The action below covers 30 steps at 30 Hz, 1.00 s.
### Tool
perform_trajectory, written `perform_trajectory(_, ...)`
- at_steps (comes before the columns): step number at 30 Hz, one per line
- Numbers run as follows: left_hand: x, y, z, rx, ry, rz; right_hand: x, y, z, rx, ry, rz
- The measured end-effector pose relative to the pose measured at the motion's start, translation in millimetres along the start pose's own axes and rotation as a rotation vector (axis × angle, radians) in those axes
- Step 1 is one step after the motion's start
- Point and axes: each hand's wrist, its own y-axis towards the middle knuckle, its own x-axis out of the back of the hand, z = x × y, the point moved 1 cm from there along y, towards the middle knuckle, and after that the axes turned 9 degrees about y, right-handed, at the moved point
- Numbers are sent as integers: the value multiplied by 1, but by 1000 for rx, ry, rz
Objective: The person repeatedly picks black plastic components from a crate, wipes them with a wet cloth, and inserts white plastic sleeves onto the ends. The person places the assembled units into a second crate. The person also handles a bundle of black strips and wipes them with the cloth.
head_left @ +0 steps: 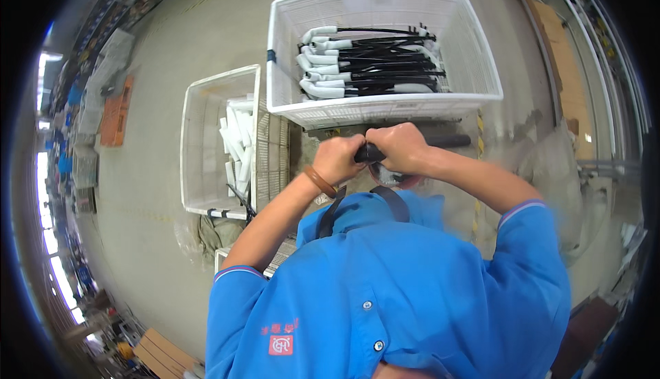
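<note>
My left hand [337, 159] and my right hand [400, 148] are close together in front of my body, fingers wrapped round a black tube-like piece [369, 153]. A black bar [447, 141] sticks out to the right past my right hand; whether it is the same piece cannot be made out. Below the hands shows a rounded, shiny thing [386, 176], mostly hidden. Just beyond stands a large white crate [385, 112], in which several thin black rods [385, 57] with curved white sleeves [323, 89] lie side by side.
To the left, a second white crate [184, 142] holds loose white tubes [236, 131], with dark thin pieces [242, 197] at its near edge. A crumpled bag [213, 234] lies by it. Far left are an orange pallet-like object [117, 114] and stacked bins; cardboard [560, 69] stands at right.
</note>
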Motion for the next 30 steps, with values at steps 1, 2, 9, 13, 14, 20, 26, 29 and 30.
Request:
perform_trajectory(1, 10, -5, 15, 30, -180, 1, 13, 2, -4, -3, 37, 13)
perform_trajectory(2, 24, -10, 32, 25, -366, -35, 30, 3, -6, 37, 95, 1)
perform_trajectory(9, 52, -77, 37, 212, -954, 65, 155, 6, -18, 69, 545, -73)
perform_trajectory(13, 86, -118, 5, 450, -1097, -14, 146, 39, -19, -28, 536, -4)
perform_trajectory(14, 95, -128, 0, 526, -1138, -18, 133, 47, -16, -54, 521, -7)
perform_trajectory(20, 78, -155, -16, 834, -1122, -165, 93, 142, 22, 145, 232, 65)
perform_trajectory(26, 69, -158, 39, 711, -1130, -207, 51, 229, 128, 906, -191, 564)
perform_trajectory(29, 57, -173, 89, 758, -1351, -67, -34, 245, 174, 850, -449, 951)
perform_trajectory(30, 49, -181, 102, 770, -1484, -60, -60, 245, 185, 880, -330, 1020)
